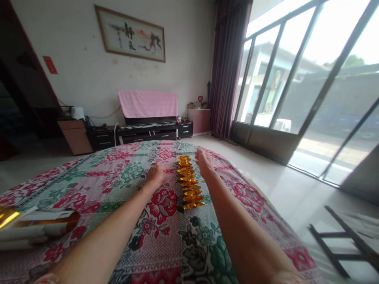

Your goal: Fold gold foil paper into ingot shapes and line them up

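Observation:
A row of several shiny gold foil boat-shaped pieces (188, 182) runs away from me on the flowered tablecloth (118, 197), packed closely one behind another. Left of the row, my left hand (156, 176) rests near the cloth with its fingers curled in, apart from the foil; nothing shows in it. On the right side of the far end, my right hand (204, 162) is held with its fingers stretched out, close beside the row and holding nothing. Whether it touches the foil is unclear.
Blurred rolled or stacked sheets (38, 230), white and gold, lie at the table's left edge. A dark-framed chair or stool (343, 240) stands on the floor at right. Beyond the table are a low black cabinet (148, 136) and a pink cloth (149, 103).

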The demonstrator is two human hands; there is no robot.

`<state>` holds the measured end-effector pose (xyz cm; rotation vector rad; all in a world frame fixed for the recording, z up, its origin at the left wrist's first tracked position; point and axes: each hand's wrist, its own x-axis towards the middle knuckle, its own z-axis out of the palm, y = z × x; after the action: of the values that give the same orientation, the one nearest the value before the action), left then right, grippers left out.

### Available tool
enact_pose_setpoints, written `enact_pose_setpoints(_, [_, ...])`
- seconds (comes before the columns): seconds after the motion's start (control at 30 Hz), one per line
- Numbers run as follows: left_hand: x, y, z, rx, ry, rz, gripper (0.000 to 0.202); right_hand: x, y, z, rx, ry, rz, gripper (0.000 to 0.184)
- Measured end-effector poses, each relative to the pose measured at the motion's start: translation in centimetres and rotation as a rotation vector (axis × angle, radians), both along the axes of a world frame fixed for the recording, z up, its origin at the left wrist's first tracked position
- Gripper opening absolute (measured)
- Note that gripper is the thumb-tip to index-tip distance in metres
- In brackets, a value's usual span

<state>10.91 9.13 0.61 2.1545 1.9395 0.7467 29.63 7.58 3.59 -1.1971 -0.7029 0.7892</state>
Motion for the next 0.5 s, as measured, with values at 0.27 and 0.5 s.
enact_pose_setpoints(0.27, [-3.8, -6.0, -0.3, 0.018, 0.223, -0.105, 0.026, -7.2, -4.6, 2.6, 0.115, -0.047, 0.178, 0.030])
enact_pose_setpoints(0.5, [-8.1, -11.1, -0.7, 0.019, 0.224, -0.123, 0.025, -17.2, -8.8, -3.2, 0.041, -0.093, 0.274, 0.032])
